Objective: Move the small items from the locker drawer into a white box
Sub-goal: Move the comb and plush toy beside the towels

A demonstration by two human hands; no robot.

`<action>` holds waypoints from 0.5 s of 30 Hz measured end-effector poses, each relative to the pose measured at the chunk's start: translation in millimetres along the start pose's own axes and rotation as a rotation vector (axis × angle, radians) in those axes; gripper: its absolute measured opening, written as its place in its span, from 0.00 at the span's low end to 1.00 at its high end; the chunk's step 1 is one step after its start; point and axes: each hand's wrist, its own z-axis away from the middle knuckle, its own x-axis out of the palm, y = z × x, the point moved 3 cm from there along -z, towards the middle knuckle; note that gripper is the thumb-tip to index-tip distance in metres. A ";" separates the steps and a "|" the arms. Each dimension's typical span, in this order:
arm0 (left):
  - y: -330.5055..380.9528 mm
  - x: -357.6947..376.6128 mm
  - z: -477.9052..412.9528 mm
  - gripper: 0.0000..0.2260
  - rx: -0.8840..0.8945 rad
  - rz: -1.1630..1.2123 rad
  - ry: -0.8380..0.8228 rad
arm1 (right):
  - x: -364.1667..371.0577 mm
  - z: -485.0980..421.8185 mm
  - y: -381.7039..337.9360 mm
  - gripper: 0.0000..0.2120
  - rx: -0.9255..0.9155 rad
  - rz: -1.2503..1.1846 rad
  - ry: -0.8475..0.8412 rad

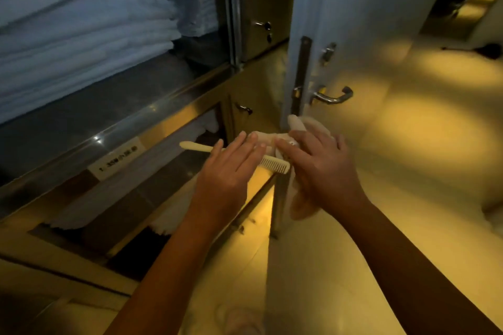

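My left hand (pixel 226 171) lies flat-fingered on the slim cream fine-toothed plastic comb (pixel 275 165). Just right of it, my right hand (pixel 321 168) is spread flat on a pale crumpled bundle (pixel 299 124).

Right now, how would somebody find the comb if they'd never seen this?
Find the tall white door with the metal handle, then look down to the two hands. The comb sticks out both sides of the left hand. It is cream, straight and toothed, unlike the crinkly wrappers under the right hand.
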 end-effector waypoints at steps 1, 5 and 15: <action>13.1 2.7 -1.6 0.17 0.026 0.024 -0.002 | -6.6 14.1 6.6 0.44 0.026 0.013 -0.002; 65.0 15.8 -9.9 0.18 0.137 0.113 -0.033 | -36.0 66.4 34.8 0.31 0.132 0.076 0.049; 191.8 55.5 -39.2 0.19 0.473 0.330 -0.042 | -106.4 187.1 90.9 0.30 0.450 0.293 0.100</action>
